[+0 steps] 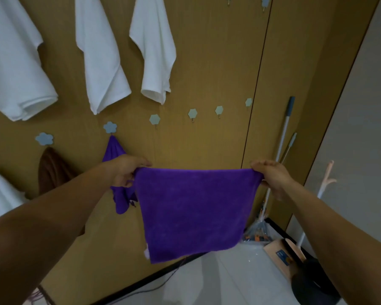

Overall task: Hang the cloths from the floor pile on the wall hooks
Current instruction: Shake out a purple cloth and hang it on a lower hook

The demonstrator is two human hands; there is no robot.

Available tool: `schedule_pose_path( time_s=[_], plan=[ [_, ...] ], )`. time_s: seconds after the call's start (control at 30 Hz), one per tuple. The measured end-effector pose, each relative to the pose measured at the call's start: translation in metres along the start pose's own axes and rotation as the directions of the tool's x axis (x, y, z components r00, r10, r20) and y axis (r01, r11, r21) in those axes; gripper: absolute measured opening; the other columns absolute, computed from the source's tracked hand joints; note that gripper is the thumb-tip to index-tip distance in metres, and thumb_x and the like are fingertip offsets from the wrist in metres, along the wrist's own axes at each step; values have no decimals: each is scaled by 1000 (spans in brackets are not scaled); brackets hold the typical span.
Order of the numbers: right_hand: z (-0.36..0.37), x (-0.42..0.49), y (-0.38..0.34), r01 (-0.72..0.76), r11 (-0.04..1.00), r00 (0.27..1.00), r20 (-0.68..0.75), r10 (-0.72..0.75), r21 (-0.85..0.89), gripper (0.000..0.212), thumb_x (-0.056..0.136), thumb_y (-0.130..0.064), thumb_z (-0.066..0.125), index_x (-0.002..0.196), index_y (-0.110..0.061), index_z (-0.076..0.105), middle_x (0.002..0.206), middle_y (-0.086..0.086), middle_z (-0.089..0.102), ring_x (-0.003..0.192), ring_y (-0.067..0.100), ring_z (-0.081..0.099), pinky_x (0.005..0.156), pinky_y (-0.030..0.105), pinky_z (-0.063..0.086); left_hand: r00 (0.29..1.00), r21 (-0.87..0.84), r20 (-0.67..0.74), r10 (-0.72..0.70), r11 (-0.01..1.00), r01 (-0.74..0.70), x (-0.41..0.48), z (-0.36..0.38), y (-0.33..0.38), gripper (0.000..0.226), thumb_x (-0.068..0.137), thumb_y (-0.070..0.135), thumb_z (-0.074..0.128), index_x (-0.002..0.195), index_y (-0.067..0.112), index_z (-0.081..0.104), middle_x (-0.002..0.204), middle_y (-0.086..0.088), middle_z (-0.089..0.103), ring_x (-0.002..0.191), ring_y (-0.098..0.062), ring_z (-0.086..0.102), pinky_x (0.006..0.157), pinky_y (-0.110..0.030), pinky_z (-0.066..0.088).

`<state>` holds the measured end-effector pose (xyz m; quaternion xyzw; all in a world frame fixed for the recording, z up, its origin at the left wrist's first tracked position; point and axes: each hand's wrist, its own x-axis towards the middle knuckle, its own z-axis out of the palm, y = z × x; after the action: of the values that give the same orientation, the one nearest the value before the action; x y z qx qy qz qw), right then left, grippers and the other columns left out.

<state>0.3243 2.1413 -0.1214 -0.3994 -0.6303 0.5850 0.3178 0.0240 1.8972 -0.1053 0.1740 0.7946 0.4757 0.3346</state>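
Item, cloth in hand: a purple cloth is hanging spread flat between the two hands. Its top edge is being stretched from fingers to fingers, and its lower edge is dangling free well below them. Left hand: its fingers are curling over the cloth's upper left corner and pinching it. Right hand: its fingers are closing on the bunched upper right corner in the same way. Item, hooks: a row of grey hooks is running along the brown wall above the fingers. The nearest bare hook is sitting above and slightly right of the left fingers, and three more bare ones are trailing off toward the right fingers. Item, cloths already up: a second purple cloth is hanging from a flower hook just behind the left fingers, a brown cloth is hanging further left of them, and white cloths are hanging well above. Floor pile: not showing. Step in hand, as judged: the person is opening the cloth out before the wall, and it is not yet hooked. The next move is likely calling for raising the top edge to the bare hook, catching a corner or fold over it, then easing both pinches off.
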Motion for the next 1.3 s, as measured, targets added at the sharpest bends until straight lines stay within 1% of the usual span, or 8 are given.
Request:
schedule_pose_path(
  time_s=[0.2, 0.47, 0.6, 0.77, 0.93, 1.0, 1.1, 1.3],
  plan=[
    [1, 7, -10, 108, 930, 953, 304, 4, -351, 40, 67, -8, 85, 103, -2, 68, 95, 5, 68, 87, 16, 62, 69, 23, 48, 986, 261, 165, -39, 965, -6, -18, 3, 6, 49, 54, 16, 86, 101, 20, 74, 104, 5, 72, 102, -15, 60, 71, -27, 43],
    [2, 30, -17, 227, 908, 949, 287, -126, -352, 32, 67, -3, 85, 94, 1, 69, 78, 6, 66, 70, 16, 62, 45, 13, 47, 984, 441, 168, 55, 889, -125, -32, 11, 5, 30, 63, 17, 85, 92, 15, 76, 96, -3, 75, 104, -27, 64, 101, -49, 46],
    [-3, 42, -18, 253, 882, 944, 302, -135, -397, 32, 68, -8, 86, 93, 1, 69, 81, 7, 67, 71, 14, 62, 52, 21, 46, 976, 495, 205, 73, 852, -168, -36, 15, 6, 52, 48, 41, 89, 90, 13, 77, 92, -5, 76, 93, -25, 71, 93, -47, 52],
    [-3, 55, -16, 289, 874, 937, 304, -174, -391, 31, 69, -10, 83, 67, -9, 52, 68, 3, 57, 68, 18, 55, 53, 27, 39, 977, 455, 115, 179, 865, -212, -34, 22, 5, 52, 48, 67, 79, 76, 22, 79, 81, 2, 76, 77, -12, 72, 70, -25, 55],
    [24, 72, -14, 334, 902, 937, 205, -284, -275, 25, 64, -7, 72, 61, -20, 50, 110, -2, 56, 100, 15, 53, 64, 22, 39, 968, 416, 151, 200, 876, -246, -30, 21, 1, 50, 60, 69, 72, 80, 23, 79, 85, 2, 76, 83, -13, 72, 76, -26, 55],
    [39, 78, -13, 307, 933, 947, 158, -280, -187, 22, 62, -7, 68, 58, -21, 52, 82, -7, 64, 74, 11, 56, 51, 22, 37, 965, 393, 163, 205, 884, -254, -25, 16, 0, 50, 65, 66, 72, 84, 20, 79, 89, -1, 76, 87, -16, 72, 83, -30, 55],
    [61, 87, -14, 299, 951, 948, 133, -287, -79, 33, 64, -3, 65, 53, -21, 39, 41, -15, 41, 39, 0, 37, 34, 18, 27, 965, 345, 137, 223, 902, -258, -14, 2, -2, 46, 70, 61, 72, 86, 19, 79, 91, -4, 76, 89, -20, 72, 85, -34, 56],
    [106, 118, -27, 272, 962, 959, 93, -268, -30, 29, 69, -4, 64, 58, -19, 41, 46, -12, 44, 44, 2, 40, 40, 21, 32, 954, 384, 77, 288, 875, -296, 30, -34, 5, 34, 78, 60, 63, 70, 29, 77, 79, 3, 75, 75, -10, 71, 65, -17, 52]
  ],
)
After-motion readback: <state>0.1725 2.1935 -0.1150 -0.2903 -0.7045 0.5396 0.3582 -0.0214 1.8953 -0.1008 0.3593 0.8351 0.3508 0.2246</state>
